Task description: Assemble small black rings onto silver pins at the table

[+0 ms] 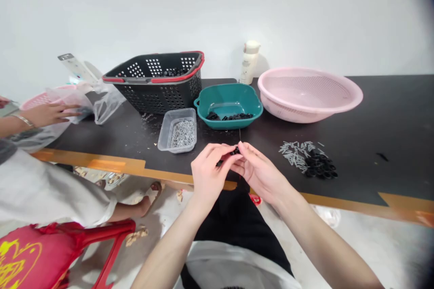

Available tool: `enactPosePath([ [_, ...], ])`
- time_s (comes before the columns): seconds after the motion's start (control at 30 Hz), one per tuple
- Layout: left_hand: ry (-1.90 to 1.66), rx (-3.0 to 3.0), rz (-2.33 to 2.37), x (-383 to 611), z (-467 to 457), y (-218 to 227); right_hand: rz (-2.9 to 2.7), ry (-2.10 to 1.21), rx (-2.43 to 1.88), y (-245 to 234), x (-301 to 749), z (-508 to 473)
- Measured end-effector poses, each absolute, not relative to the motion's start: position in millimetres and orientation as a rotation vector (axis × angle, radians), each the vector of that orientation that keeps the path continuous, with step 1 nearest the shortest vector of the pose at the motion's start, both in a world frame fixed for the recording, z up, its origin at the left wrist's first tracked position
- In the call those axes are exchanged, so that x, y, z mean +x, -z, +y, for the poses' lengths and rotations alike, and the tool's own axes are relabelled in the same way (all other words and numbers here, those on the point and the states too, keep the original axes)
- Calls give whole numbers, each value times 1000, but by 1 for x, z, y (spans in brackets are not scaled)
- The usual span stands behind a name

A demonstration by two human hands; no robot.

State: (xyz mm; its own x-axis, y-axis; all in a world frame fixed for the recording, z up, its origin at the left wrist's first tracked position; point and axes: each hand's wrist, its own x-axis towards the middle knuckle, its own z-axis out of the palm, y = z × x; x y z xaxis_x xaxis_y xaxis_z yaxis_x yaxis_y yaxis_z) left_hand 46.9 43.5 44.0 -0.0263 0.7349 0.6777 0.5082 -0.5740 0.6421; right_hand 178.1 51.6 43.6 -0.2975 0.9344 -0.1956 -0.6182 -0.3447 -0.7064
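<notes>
Above the table's front edge, my left hand (212, 162) and my right hand (256, 167) meet, fingers pinched on a small black part (235, 150) between them. Fingertips cover most of that part, so its exact kind is hidden. Just beyond my hands stands a teal basin (228, 97) with black pieces along its near side. Left of it, a clear plastic tub (166, 133) holds many small silvery pins. To the right of my hands lie a heap of thin grey pins (293, 156) and a cluster of black round parts (320, 165), side by side on the table.
A black basket (162, 95) with red trim holds black parts at the back left. A pink colander (305, 110) and a cream bottle (250, 63) stand along the wall. At far left, another person's hand (50, 115) is over plastic bags. A red chair (108, 235) stands below.
</notes>
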Motion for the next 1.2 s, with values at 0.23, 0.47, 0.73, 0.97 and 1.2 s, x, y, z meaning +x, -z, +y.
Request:
enactPosePath([
  [0.23,-1628,2213,1289,61,32,-52,-745,-1733,-662,-48,199,31],
  [0.47,-1669,2359,1171,72,10,-67,-898,-1711,-625,-54,220,10],
  [0.73,-1744,2552,1143,74,-18,-78,-846,-1709,-587,-62,225,-10],
  [0.97,-1882,2429,1071,67,-42,-90,-915,-1769,-558,-84,223,-35],
  [1.2,-1917,2384,1042,55,-63,-99,-954,-1818,-528,-100,219,-54],
])
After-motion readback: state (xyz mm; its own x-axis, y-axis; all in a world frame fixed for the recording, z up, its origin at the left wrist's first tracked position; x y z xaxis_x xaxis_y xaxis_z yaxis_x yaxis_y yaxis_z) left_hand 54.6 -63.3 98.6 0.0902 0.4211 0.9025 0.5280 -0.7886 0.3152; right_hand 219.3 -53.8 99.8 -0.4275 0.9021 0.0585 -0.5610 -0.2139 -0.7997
